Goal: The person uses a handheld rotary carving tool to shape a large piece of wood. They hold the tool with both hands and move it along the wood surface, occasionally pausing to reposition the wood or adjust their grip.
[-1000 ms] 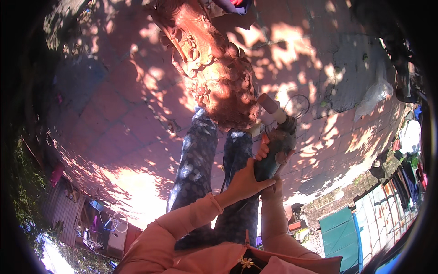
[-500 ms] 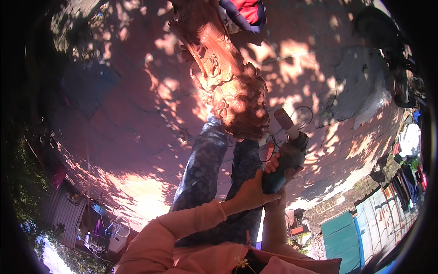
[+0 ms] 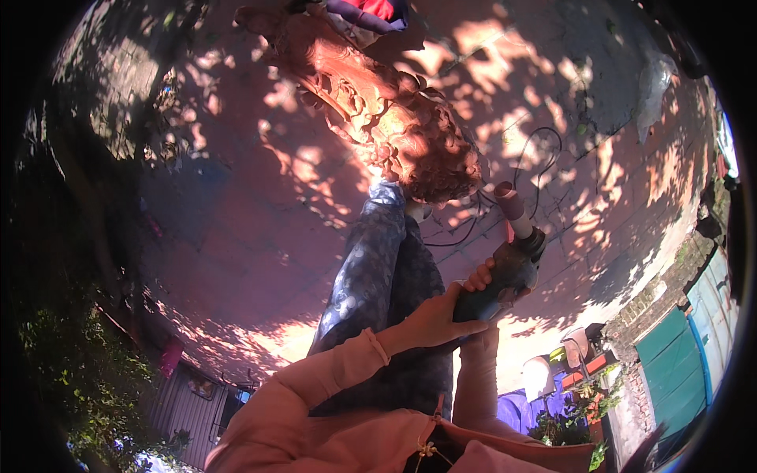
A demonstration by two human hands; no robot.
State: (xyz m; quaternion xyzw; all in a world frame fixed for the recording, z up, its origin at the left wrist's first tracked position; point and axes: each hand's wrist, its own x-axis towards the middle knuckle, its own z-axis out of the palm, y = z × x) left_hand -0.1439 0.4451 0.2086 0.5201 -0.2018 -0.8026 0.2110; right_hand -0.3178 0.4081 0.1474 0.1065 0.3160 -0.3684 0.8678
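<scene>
Both hands gripped a dark green handheld power tool with a cylindrical pinkish sanding drum (image 3: 505, 264), held out ahead of the person's patterned blue trousers (image 3: 386, 299). Left hand (image 3: 430, 319) wrapped the tool's rear body, fingers clamped on it. Right hand (image 3: 482, 277) came up from below, fingers (image 3: 478, 276) curled tight around the middle of the body. Drum tip stood just beside the ornate carved reddish wooden piece (image 3: 378, 110), which lay on the paved ground (image 3: 236, 221) in dappled sunlight. Thin black cable (image 3: 536, 158) trailed nearby.
</scene>
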